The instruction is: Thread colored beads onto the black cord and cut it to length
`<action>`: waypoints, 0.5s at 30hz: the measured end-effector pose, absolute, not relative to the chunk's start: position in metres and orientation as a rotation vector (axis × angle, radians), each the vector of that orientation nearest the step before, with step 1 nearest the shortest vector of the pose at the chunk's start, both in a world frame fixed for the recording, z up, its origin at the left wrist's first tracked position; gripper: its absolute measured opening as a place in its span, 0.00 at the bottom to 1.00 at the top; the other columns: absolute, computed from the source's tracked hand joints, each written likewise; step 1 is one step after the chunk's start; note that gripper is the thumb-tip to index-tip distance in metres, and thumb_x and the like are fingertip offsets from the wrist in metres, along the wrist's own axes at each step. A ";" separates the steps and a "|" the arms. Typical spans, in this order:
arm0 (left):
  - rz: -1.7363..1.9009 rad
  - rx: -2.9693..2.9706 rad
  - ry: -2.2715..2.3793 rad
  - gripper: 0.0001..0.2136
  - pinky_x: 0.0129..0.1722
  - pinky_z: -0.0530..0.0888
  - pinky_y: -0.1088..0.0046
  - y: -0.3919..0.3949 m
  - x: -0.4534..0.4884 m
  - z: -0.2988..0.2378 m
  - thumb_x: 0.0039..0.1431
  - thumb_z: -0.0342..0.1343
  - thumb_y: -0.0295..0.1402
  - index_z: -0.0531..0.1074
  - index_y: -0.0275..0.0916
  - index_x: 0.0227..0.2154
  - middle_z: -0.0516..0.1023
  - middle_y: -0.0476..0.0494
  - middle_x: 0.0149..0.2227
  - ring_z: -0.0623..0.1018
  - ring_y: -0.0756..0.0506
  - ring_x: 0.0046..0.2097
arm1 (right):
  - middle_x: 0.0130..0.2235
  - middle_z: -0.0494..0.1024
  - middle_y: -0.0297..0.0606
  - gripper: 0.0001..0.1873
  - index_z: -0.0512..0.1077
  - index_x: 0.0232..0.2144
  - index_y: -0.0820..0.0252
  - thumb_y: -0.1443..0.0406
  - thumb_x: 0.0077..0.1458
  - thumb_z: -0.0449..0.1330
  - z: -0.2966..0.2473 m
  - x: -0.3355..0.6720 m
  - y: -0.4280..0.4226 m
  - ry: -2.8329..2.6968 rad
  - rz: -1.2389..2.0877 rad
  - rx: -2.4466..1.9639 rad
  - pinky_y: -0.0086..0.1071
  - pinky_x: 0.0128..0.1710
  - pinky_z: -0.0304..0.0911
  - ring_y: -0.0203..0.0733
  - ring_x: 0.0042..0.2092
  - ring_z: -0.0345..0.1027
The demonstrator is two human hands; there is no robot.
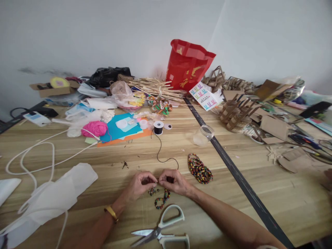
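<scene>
Pale grey wall (103, 34) fills the top of the frame, and a faint slanting line near the upper centre-right marks where it meets another wall (272, 34). Dark smudges (28, 70) stain the paint at the upper left. Below spreads a wide table (220, 190) with light brown, streaky wood grain. A black strip (249, 186) crosses it diagonally from the centre to the lower right. The light is soft and rather dim.
</scene>
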State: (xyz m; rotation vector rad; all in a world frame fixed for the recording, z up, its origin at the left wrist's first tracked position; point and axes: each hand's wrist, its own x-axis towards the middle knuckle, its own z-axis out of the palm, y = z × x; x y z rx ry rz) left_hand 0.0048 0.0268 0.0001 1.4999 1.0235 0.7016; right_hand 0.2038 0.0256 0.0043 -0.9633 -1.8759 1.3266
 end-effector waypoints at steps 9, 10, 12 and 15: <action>0.688 1.429 1.010 0.04 0.29 0.67 0.75 0.027 0.007 0.001 0.44 0.59 0.29 0.73 0.34 0.26 0.73 0.49 0.24 0.71 0.50 0.28 | 0.25 0.69 0.35 0.11 0.74 0.27 0.65 0.61 0.53 0.59 0.001 0.203 0.027 -1.911 1.252 -0.917 0.25 0.26 0.55 0.32 0.26 0.59; 0.693 1.425 1.013 0.05 0.29 0.67 0.75 0.027 0.007 0.000 0.44 0.60 0.29 0.73 0.34 0.26 0.73 0.49 0.24 0.71 0.50 0.28 | 0.25 0.69 0.35 0.11 0.74 0.27 0.65 0.61 0.53 0.59 0.001 0.203 0.027 -1.913 1.247 -0.914 0.25 0.26 0.55 0.32 0.26 0.60; 0.693 1.418 1.021 0.05 0.29 0.67 0.75 0.027 0.006 0.000 0.43 0.60 0.29 0.72 0.34 0.26 0.72 0.49 0.24 0.70 0.50 0.27 | 0.25 0.69 0.35 0.12 0.74 0.27 0.65 0.60 0.53 0.60 0.000 0.203 0.027 -1.917 1.245 -0.913 0.25 0.26 0.56 0.32 0.27 0.60; 0.687 1.408 1.032 0.05 0.27 0.66 0.76 0.027 0.006 0.002 0.43 0.60 0.29 0.72 0.34 0.24 0.72 0.50 0.22 0.70 0.51 0.27 | 0.25 0.69 0.34 0.13 0.74 0.28 0.65 0.59 0.52 0.61 0.000 0.203 0.026 -1.911 1.276 -0.931 0.24 0.26 0.56 0.32 0.26 0.60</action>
